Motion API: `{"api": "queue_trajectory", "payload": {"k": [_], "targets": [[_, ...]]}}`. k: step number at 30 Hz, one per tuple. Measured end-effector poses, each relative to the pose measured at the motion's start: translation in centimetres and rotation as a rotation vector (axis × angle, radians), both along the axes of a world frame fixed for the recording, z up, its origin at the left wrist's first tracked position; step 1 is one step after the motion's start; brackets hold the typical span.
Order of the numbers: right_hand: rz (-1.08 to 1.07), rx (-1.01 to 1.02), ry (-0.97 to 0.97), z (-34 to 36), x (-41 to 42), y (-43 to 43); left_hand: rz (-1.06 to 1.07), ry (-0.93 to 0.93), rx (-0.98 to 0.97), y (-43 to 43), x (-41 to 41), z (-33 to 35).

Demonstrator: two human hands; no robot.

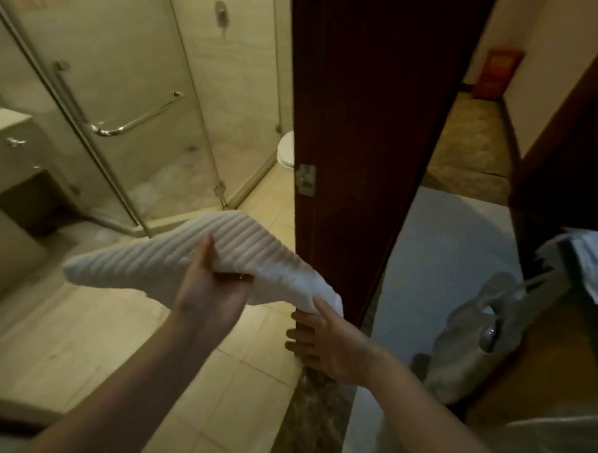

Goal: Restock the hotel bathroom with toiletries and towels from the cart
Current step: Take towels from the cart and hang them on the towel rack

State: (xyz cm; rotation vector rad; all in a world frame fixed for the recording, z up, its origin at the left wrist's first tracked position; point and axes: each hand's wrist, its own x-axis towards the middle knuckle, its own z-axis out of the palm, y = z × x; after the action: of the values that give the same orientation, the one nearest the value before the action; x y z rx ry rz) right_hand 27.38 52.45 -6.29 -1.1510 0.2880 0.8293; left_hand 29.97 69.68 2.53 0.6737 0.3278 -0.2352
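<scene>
A folded white ribbed towel (162, 256) is held flat in the air at the bathroom doorway. My left hand (211, 291) grips it from below near its middle, thumb on top. My right hand (326, 345) holds the towel's right end from underneath, close to the edge of the dark wooden door (361, 121). At the right edge is the cart (523, 370), with a clear plastic bag (483, 328) and white linen (594, 264) on it.
A glass shower enclosure (142, 130) with a chrome handle bar (138, 120) stands ahead. A vanity cabinet (10, 160) is at the left and a white toilet (286, 151) shows behind the door. Beige floor tiles (90, 338) lie below; a marble threshold (312, 414) marks the doorway.
</scene>
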Motion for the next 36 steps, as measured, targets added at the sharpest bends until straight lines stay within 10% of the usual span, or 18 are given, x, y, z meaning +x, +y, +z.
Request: {"api": "queue_trajectory", "payload": {"k": [16,30,36], "targets": [[-0.447,0.433,-0.096,4.9,14.8,16.7,0.177,0.016,0.030,13.5,8.9,3.0],[-0.544,0.241,-0.292,8.3,26.9,20.4,0.147,0.016,0.078,21.4,19.5,3.7],[-0.521,0.561,-0.311,10.3,33.5,19.9,0.221,-0.051,0.125,21.3,26.3,4.6]]}}
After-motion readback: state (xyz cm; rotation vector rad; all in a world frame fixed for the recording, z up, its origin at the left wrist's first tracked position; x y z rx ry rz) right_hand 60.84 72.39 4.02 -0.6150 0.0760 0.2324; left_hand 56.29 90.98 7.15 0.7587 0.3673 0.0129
